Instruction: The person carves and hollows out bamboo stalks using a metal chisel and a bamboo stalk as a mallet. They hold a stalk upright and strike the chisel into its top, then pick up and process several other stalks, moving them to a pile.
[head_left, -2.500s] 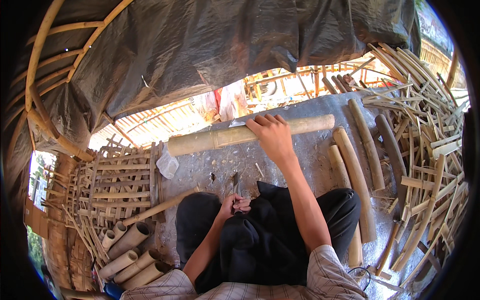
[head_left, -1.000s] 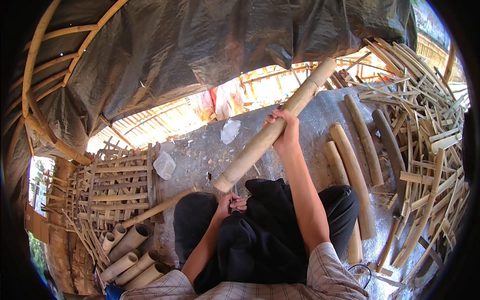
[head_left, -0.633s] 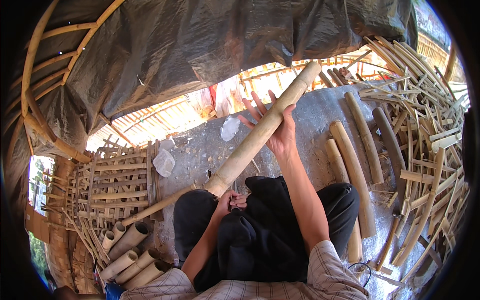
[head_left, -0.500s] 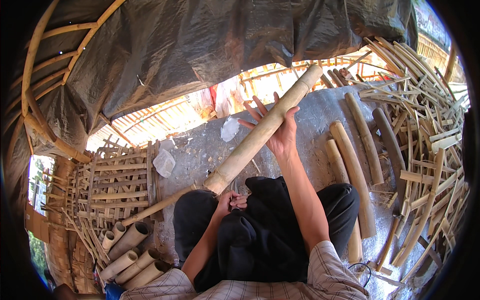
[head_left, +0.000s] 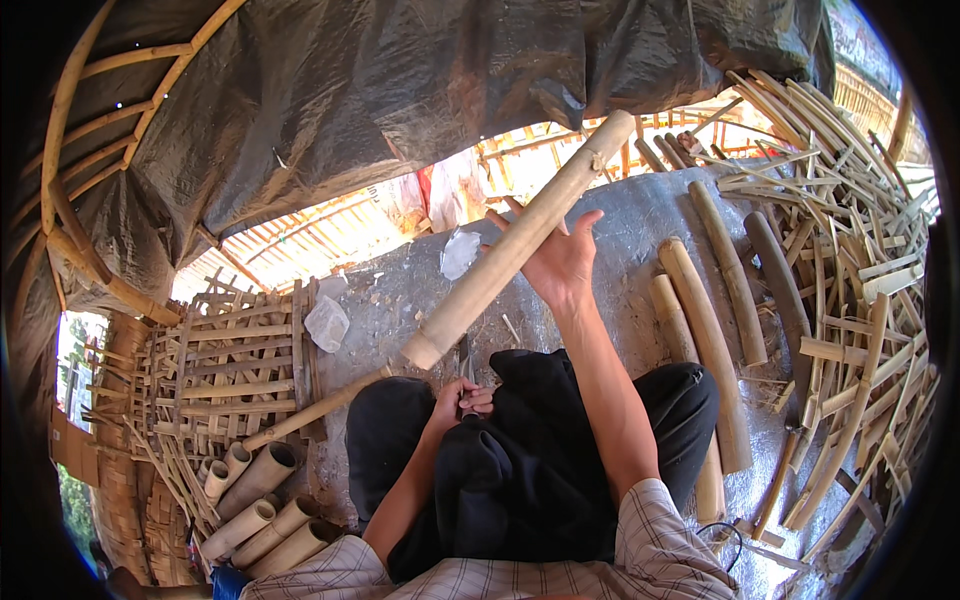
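Observation:
A pale, smooth bamboo pole (head_left: pixel 520 245) slants in front of me, its far end raised to the right and its near end above my left knee. Behind its middle is my right hand (head_left: pixel 560 265), palm up, fingers spread and thumb stretched out apart from the pole. The pole crosses over the fingers, which do not wrap round it; whether it rests on them I cannot tell. Low between my knees, my left hand (head_left: pixel 462 402) is closed round the handle of a knife (head_left: pixel 464 352). Its narrow blade points away from me, just beneath the pole's near end.
Several bamboo lengths (head_left: pixel 705 340) lie right of my knee, beside a heap of split strips (head_left: pixel 860 290). Cut bamboo tubes (head_left: pixel 270 470) and a slatted bamboo frame (head_left: pixel 240 360) are at left. A dark tarp (head_left: pixel 400 100) hangs ahead; a clear plastic piece (head_left: pixel 327 325) lies on the floor sheet.
The pole has shifted slightly left and away from the thumb of my right hand, whose palm now shows more. My left hand stays in place with the knife.

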